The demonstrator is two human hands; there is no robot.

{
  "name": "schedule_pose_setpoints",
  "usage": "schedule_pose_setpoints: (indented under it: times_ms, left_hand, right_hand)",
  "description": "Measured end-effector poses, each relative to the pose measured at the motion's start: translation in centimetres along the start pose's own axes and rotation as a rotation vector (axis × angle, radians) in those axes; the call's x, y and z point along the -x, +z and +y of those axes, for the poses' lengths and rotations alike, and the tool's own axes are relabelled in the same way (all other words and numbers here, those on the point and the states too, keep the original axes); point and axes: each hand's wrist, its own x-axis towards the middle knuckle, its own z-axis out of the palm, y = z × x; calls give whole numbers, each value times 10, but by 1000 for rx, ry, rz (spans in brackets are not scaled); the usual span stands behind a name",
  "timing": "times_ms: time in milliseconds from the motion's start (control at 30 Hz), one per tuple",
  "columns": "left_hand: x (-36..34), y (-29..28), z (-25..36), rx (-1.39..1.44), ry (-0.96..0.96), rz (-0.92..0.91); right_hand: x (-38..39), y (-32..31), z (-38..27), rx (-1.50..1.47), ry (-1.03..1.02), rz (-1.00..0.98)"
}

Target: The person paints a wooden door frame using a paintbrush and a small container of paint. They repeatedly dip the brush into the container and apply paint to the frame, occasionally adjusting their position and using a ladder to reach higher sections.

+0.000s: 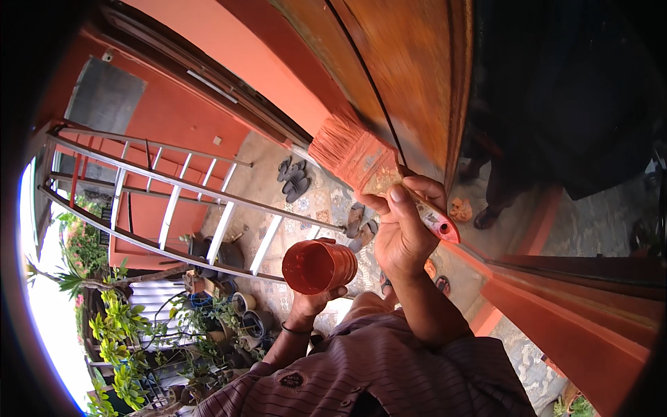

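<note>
My right hand grips a wide paintbrush by its handle, thumb on one side and fingers on the other. Orange-red paint coats the bristles, which point up and left close to the orange-red wall strip beside the wooden door. Whether the bristle tips touch the wall, I cannot tell. Lower and to the left, my left hand holds a small ribbed cup from beneath. Its inside is wet with the same orange-red paint, and its mouth is tilted toward me.
An aluminium stepladder stands at the left. Several dark sandals and a pair of shoes lie on the patterned tile floor. Potted plants fill the lower left. Dark reflective glass takes up the right side.
</note>
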Motion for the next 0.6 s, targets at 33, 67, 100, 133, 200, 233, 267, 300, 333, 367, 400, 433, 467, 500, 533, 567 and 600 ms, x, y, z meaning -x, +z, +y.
schedule_pose_setpoints:
  times_ms: [33,67,100,133,200,233,267,300,333,367,400,433,467,500,533,567,600]
  left_hand:
    - [0,0,0,4,2,0]
    - [0,0,0,7,2,2]
    - [-1,0,0,9,5,1]
    - [-1,1,0,11,7,1]
    - [-2,3,2,15,12,-1]
    - [-1,3,2,12,11,0]
    - [-2,4,3,18,19,2]
    - [-2,3,3,6,18,-1]
    - [-2,2,2,-6,18,-6]
    - [-2,1,2,-18,18,-10]
    - [-2,2,2,0,13,-4]
    - [-1,3,1,19,8,3]
    - [0,3,0,38,3,10]
    - [2,2,-3,36,-1,12]
    - [2,1,-4,30,-4,9]
    - [1,1,-4,23,-8,6]
    - [0,2,-4,24,1,10]
  right_hand:
    - [1,-1,1,-13,-2,7]
    - [1,-3,1,-6,2,11]
    - [2,-5,1,1,6,15]
    - [3,-7,1,8,10,20]
    - [5,-11,0,29,27,38]
    - [6,-13,-1,40,38,46]
    - [7,-15,-1,48,51,61]
    - [9,-17,-2,57,64,76]
    - [10,-19,-3,66,76,92]
    - [11,-20,-4,76,81,97]
    - [11,-21,-6,87,87,103]
    - [12,-22,-7,99,93,108]
    - [14,-26,-6,102,97,102]
    - [16,-31,-5,105,102,96]
    - [16,-35,-4,105,103,94]
    - [16,-38,-4,112,96,98]
    - [16,-40,-4,120,90,101]
